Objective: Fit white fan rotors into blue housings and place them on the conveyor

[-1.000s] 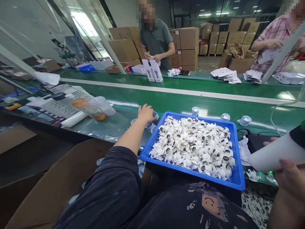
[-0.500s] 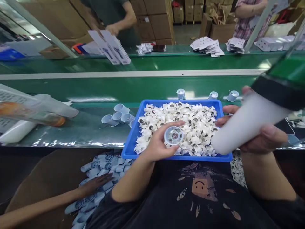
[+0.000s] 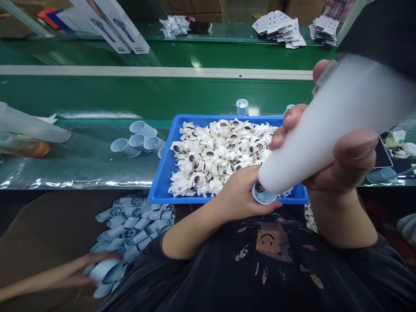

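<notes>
My left hand (image 3: 242,197) is closed around a small pale blue round housing (image 3: 264,196), held just below the near rim of the blue tray (image 3: 161,180). My right hand (image 3: 338,162) grips a large white tapered tool (image 3: 328,125) with a dark upper end, and its tip sits in the mouth of the housing. The tray is heaped with small white fan blades (image 3: 216,156).
Several loose pale blue housings (image 3: 134,141) lie on the green conveyor (image 3: 97,93) left of the tray; two stand behind it. A brown carton at lower left holds many housings (image 3: 134,223), with another person's hand (image 3: 86,271) in it. White product boxes (image 3: 112,24) and card stacks (image 3: 279,28) lie on the far side.
My left hand picked a housing from the belt and drew it back to my lap. My right hand brought the white tool down onto it. The view tilted downward.
</notes>
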The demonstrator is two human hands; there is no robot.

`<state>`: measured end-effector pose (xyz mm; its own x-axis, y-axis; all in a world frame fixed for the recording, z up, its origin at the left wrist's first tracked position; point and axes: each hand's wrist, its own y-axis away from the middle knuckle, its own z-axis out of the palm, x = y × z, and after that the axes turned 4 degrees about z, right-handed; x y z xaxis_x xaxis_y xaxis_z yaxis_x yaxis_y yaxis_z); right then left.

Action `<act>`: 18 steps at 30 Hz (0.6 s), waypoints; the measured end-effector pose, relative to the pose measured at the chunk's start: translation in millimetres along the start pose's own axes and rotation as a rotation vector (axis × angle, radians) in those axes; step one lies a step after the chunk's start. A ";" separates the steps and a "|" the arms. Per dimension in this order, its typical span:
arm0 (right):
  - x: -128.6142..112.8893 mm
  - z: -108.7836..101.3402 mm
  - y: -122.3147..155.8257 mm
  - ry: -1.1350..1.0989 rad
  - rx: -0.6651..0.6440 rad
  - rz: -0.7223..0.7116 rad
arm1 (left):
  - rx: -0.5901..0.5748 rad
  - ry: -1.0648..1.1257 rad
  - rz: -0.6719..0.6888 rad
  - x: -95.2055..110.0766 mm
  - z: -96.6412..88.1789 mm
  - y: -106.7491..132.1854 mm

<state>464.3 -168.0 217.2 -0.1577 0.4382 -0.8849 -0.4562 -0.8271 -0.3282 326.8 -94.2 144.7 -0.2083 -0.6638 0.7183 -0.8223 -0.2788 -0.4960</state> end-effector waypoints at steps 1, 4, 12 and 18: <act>0.1 -0.2 0.1 0.027 0.000 -0.012 | 0.000 -0.002 0.003 -0.2 0.2 0.1; 1.9 -2.1 1.1 0.083 -0.015 -0.050 | -0.004 -0.002 -0.005 -0.7 0.3 0.8; 3.5 1.7 3.8 0.062 0.028 -0.008 | -0.044 -0.017 -0.066 7.9 -3.4 0.9; 0.2 -17.3 8.1 0.134 0.205 0.020 | -0.174 -0.158 -0.169 -13.7 -25.3 16.5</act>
<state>475.7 -180.7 208.7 -0.0571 0.3599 -0.9312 -0.6244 -0.7407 -0.2480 302.7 -72.1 139.1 0.0133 -0.7216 0.6922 -0.9196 -0.2807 -0.2749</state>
